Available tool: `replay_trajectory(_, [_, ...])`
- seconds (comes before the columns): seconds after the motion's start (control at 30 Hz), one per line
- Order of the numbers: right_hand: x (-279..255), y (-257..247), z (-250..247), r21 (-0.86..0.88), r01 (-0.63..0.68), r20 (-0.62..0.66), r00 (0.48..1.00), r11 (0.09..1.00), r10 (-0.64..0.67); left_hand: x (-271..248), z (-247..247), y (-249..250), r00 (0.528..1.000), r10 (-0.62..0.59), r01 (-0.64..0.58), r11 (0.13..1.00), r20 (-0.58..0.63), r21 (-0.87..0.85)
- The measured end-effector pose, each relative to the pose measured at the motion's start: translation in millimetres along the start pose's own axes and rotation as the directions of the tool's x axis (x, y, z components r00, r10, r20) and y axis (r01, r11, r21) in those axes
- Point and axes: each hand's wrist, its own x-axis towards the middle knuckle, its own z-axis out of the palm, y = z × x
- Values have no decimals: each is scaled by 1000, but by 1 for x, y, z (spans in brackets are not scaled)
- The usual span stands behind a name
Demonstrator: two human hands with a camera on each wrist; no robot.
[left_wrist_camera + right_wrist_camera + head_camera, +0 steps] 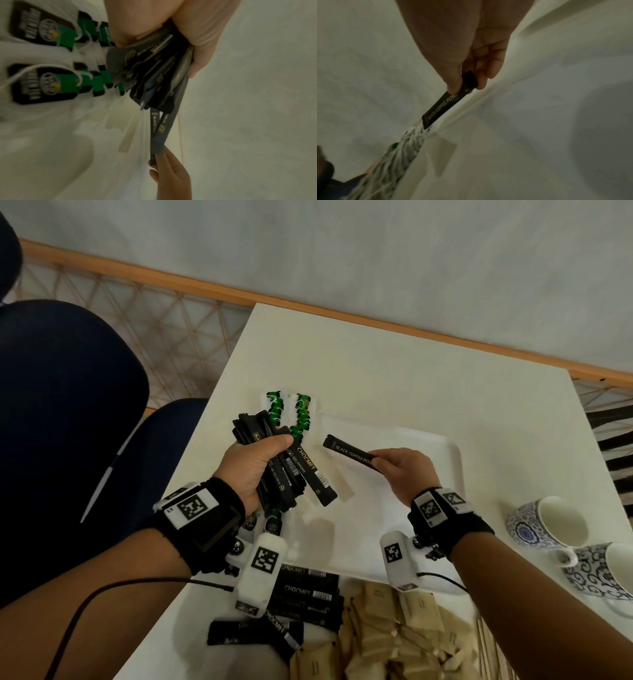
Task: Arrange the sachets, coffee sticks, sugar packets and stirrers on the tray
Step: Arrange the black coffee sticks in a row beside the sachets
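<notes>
My left hand [260, 460] grips a fanned bundle of black coffee sticks [291, 477] above the left end of the white tray [442, 453]; the same bundle [154, 75] fills the left wrist view. My right hand [397, 470] pinches a single black coffee stick [349, 453] by one end, held over the tray; the right wrist view shows that stick [443, 106] between thumb and fingers. Green-and-white sachets [301, 414] lie in rows at the tray's left end, also seen as sachets [42, 83] under the left hand. A pale stirrer [344, 484] lies on the tray.
More black sticks [308, 594] and tan sugar packets [404, 631] are heaped at the table's near edge. Two blue-patterned cups [548, 525] stand at the right. A dark blue chair [68, 405] is left of the white table [376, 364].
</notes>
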Motion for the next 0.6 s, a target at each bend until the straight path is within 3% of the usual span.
replay_trajectory(0.07, [18,-3,-3,-83,20,3,1000,996,-20,8,0,7,1000,15,-15,1000,-22,-10])
replay_trajectory(0.3, [65,-17,0,-106,-18,-24,1000,994,15,33,4,25,997,42,-43,999,-58,-16])
replay_trajectory(0.6, [85,-16,5,-148,-22,-78,997,989,10,54,16,29,998,6,-9,999,-69,-48])
